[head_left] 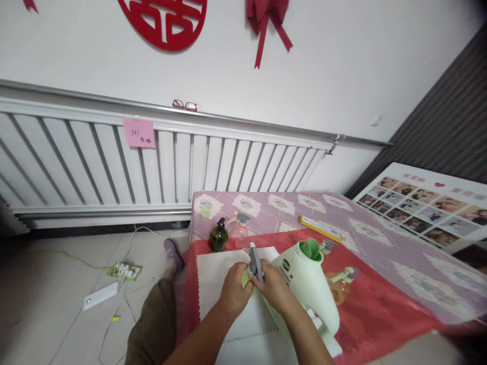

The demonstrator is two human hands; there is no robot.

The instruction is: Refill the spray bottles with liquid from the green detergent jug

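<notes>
My left hand (234, 290) is closed around a small light-green spray bottle (245, 279), mostly hidden by the fingers. My right hand (273, 286) is closed on its grey trigger spray head (256, 262), which stands up between both hands. They are over a white cloth (213, 284) on a red mat (365, 304). Just right of my right hand stands a large pale-green jug (310, 286) with an open green spout.
A dark green pump bottle (219, 236) and a pink spray bottle (239, 229) stand behind the cloth. An orange spray bottle (340, 284) lies right of the jug. A yellow flat object (320, 228) is on the purple tablecloth (399, 253). A power strip (125, 270) and cables lie on the floor.
</notes>
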